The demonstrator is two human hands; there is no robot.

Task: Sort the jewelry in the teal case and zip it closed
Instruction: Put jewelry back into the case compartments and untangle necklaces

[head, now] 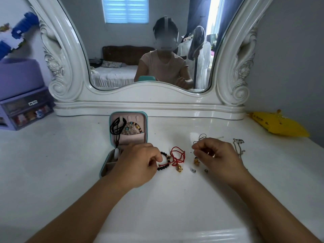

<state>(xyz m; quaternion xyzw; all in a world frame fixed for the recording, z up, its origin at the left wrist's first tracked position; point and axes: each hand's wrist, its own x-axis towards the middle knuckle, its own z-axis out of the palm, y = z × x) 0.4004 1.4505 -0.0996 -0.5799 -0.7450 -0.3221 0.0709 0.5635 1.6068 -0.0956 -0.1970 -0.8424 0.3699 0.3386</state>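
the teal case (145, 127) is lying open with 2 necklaces inside; left hand (138, 163) is pinching the black bead bracelet (164, 161), right hand (217, 155) is pinching a black cord pendant (196, 160), and the red cord (178, 155) is waiting.

Open teal case (145, 130) beside scattered jewelry (178, 157)

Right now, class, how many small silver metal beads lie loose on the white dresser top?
2: one small silver metal bead right of the red cord bracelet, another beside the right hand. More may hide under the hands.

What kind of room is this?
Most likely a bedroom, at a dressing table: an ornate white-framed mirror stands on the glossy white tabletop, and a bed with white bedding shows in the reflection.
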